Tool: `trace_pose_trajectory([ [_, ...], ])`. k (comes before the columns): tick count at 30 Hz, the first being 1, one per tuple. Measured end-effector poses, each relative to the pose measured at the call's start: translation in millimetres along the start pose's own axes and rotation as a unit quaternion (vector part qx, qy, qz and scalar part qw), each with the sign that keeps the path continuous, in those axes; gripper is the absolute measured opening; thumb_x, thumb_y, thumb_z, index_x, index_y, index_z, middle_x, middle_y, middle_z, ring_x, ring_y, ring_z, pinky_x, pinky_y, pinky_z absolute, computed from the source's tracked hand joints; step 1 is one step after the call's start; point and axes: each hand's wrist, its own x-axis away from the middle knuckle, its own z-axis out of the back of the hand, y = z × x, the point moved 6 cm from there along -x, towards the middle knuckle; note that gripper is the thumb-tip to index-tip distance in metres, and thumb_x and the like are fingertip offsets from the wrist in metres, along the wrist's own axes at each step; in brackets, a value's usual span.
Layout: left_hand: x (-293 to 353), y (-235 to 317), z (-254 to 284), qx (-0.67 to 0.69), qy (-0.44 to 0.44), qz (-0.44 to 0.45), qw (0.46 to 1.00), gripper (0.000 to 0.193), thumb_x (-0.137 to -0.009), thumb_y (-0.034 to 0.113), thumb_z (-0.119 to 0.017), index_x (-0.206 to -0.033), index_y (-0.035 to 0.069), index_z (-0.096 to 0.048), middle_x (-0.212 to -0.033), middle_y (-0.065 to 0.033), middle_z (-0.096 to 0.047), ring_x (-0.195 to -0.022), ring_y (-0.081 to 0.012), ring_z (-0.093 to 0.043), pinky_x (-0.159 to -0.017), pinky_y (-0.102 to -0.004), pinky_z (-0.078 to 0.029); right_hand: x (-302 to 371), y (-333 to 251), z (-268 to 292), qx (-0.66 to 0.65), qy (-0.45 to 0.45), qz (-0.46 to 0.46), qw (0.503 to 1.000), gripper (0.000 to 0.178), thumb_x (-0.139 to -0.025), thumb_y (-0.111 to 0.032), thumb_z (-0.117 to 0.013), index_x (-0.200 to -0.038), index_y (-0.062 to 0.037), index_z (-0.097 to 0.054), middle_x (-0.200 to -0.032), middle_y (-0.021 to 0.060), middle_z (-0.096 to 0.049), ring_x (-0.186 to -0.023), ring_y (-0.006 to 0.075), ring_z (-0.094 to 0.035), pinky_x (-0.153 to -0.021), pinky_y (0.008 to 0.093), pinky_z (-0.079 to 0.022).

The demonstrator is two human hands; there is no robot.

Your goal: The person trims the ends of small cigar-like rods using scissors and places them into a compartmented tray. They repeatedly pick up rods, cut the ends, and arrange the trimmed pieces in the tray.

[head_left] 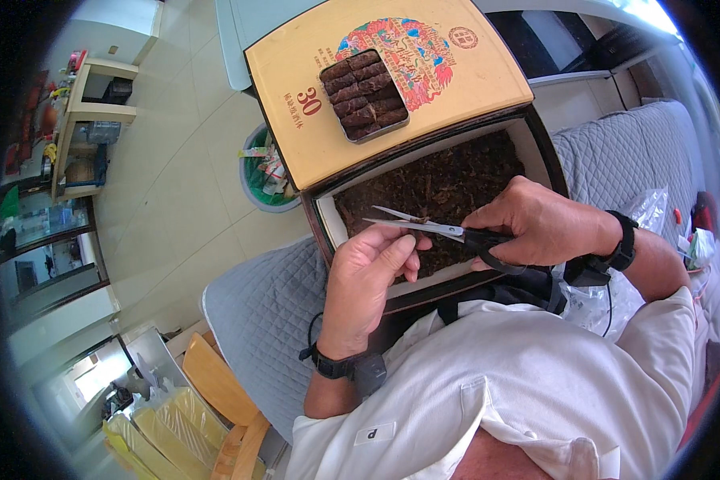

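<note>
My right hand (pixel 528 220) is closed around the black handles of a pair of scissors (pixel 448 230), whose silver blades point left and stand apart. A small dark brown scrap (pixel 422 219) shows between the blades. Just below the blade tips, my left hand (pixel 368 272) has its fingers curled in a pinch; what they hold is hidden. Under both hands lies an open box (pixel 552 168) with pale inner walls, holding shredded brown leaf (pixel 444 176). On its yellow lid (pixel 288 72) rests a shallow metal tin (pixel 384 132) filled with several dark brown rolled cigars (pixel 360 84).
Grey quilted covers (pixel 256 296) lie on the seat at both sides of the box. A bin (pixel 252 188) with a green liner stands on the tiled floor to the left. Clear plastic (pixel 608 308) lies by my right arm. Wooden chair parts (pixel 216 380) are at the lower left.
</note>
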Motion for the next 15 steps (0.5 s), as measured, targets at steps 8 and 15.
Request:
trace_pose_trajectory([
  [8, -2.2, -1.6, 0.6, 0.023, 0.0, 0.009, 1.0, 0.021, -0.1, 0.013, -0.065, -0.115, -0.002, -0.065, -0.104, -0.0125, -0.072, -0.077, -0.0111, -0.062, -0.07, -0.026, -0.052, 1.0, 4.7, -1.4, -0.005, 0.009, 0.009, 1.0, 0.025, -0.083, -0.013, -0.077, -0.099, 0.0057, -0.071, -0.065, 0.0226, -0.058, -0.054, 0.0338, -0.052, -0.055, 0.0401, -0.046],
  [15, 1.1, 0.5, 4.2, 0.035, 0.024, -0.021, 0.999, 0.026, -0.101, 0.013, -0.064, -0.123, -0.001, -0.065, -0.109, -0.0146, -0.073, -0.076, -0.0125, -0.065, -0.067, -0.0266, -0.053, 1.5, 12.4, 5.9, -0.053, -0.01, -0.095, 0.994, 0.029, -0.086, -0.02, -0.08, -0.098, 0.0058, -0.073, -0.061, 0.0121, -0.061, -0.051, 0.0173, -0.052, -0.052, 0.035, -0.044],
])
